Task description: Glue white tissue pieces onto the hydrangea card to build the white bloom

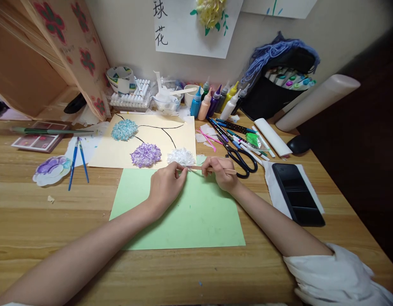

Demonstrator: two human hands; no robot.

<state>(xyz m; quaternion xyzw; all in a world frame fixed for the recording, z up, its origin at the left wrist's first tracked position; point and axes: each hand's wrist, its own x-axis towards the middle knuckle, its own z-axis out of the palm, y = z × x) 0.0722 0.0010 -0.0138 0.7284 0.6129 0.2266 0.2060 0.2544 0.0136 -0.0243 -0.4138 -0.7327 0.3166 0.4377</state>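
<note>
My right hand (pixel 221 173) is closed around a flat wooden craft stick (pixel 226 171), held nearly level and pointing left. Its far tip meets the fingertips of my left hand (pixel 167 182), which are pinched together; what they hold is too small to make out. Both hands are over the top edge of a green sheet of paper (pixel 183 216). Just behind them is a fluffy white flower (pixel 181 156) on a cream sheet (pixel 102 155) with drawn dark stems. A purple flower (pixel 145 154) and a blue one (pixel 124 129) are on that sheet too.
Black-handled scissors (pixel 242 163) and several pens lie right of the cream sheet. Paint bottles (pixel 204 106) line the wall beside a tub of white material (pixel 166 100). Two blue brushes (pixel 73 163) and a stained palette (pixel 51 170) lie left. A black phone-like case (pixel 296 193) lies right.
</note>
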